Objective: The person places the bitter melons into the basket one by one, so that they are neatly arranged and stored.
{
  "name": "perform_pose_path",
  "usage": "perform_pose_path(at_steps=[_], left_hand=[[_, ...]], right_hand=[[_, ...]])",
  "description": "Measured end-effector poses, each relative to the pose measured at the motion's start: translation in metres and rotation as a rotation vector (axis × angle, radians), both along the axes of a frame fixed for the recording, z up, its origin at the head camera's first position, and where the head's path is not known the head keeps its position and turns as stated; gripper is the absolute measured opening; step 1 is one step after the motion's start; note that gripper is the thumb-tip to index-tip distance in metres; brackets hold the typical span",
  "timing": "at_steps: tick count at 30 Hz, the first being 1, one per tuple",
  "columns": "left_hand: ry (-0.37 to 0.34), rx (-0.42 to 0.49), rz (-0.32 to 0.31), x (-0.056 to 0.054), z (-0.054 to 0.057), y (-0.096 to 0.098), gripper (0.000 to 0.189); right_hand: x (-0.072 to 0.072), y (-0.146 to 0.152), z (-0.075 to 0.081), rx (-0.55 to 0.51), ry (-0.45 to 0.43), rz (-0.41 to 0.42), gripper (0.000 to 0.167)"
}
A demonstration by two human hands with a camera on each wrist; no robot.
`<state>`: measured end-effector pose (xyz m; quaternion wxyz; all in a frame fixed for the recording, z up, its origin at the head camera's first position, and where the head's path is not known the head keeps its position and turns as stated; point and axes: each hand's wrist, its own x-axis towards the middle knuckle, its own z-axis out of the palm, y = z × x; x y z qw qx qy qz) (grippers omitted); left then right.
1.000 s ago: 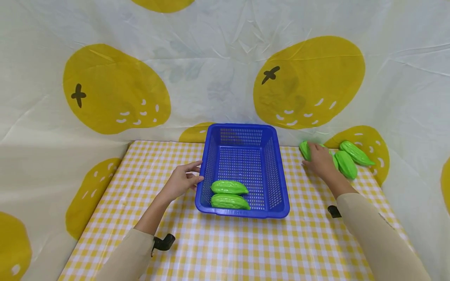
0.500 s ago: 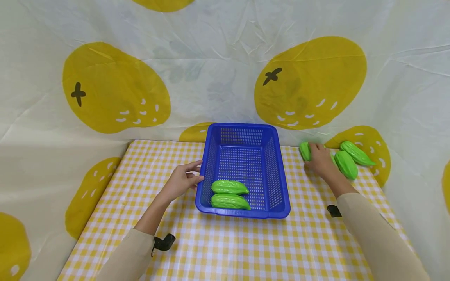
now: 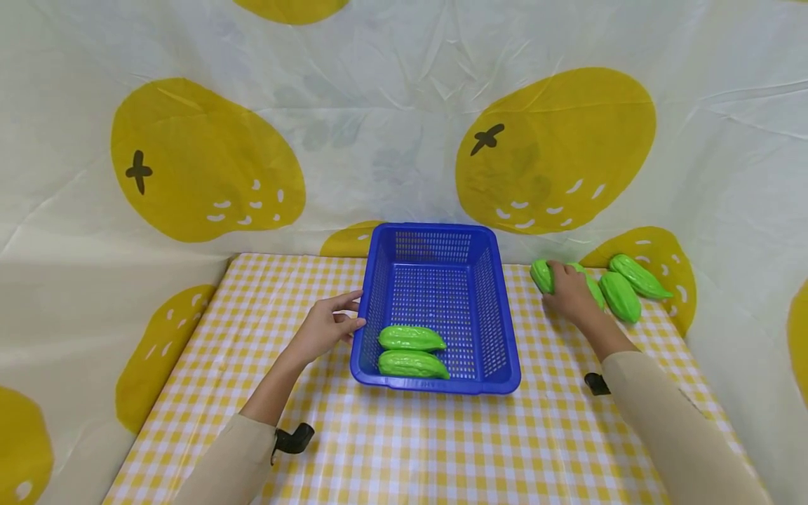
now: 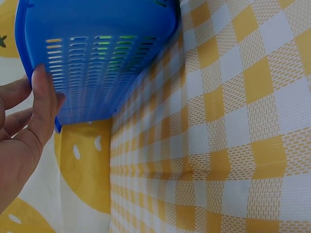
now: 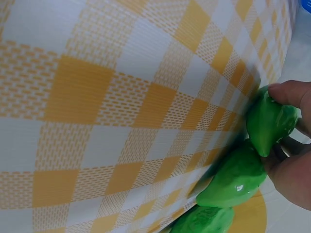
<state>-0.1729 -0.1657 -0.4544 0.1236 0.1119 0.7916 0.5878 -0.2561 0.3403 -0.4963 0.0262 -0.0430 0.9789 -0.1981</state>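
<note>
My right hand (image 3: 571, 291) grips the leftmost green bitter melon (image 3: 541, 276) of a group at the table's back right. In the right wrist view, fingers press both sides of that bitter melon (image 5: 269, 121), and another one (image 5: 235, 177) lies right against it. My left hand (image 3: 323, 326) touches the left rim of a blue plastic basket (image 3: 510, 330) with loosely bent fingers. From the left wrist, its fingertips (image 4: 41, 80) rest on the basket's outer wall near the rim. Two bitter melons (image 3: 412, 338) lie side by side in the basket's near left corner.
More bitter melons (image 3: 621, 297) lie right of my right hand, one (image 3: 640, 275) by the table's back edge. A yellow-checked cloth (image 3: 404, 449) covers the table. Behind it hangs a white curtain (image 3: 391, 140) with yellow fruit prints.
My right hand has shifted slightly left, and the leftmost bitter melon has moved a little left with it. The left hand and the basket stay put.
</note>
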Motion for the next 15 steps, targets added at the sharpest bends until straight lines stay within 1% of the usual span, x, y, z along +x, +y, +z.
perform_pose_path(at_steps=[9, 15], left_hand=[[-0.014, 0.001, 0.011, 0.0012, 0.0004, 0.0008, 0.059], [-0.004, 0.000, 0.011, -0.0007, 0.0001, 0.0011, 0.060]], right_hand=[[0.0007, -0.0004, -0.0017, -0.027, 0.026, 0.016, 0.077], [-0.0011, 0.0017, 0.0029, -0.093, 0.055, 0.079, 0.078]])
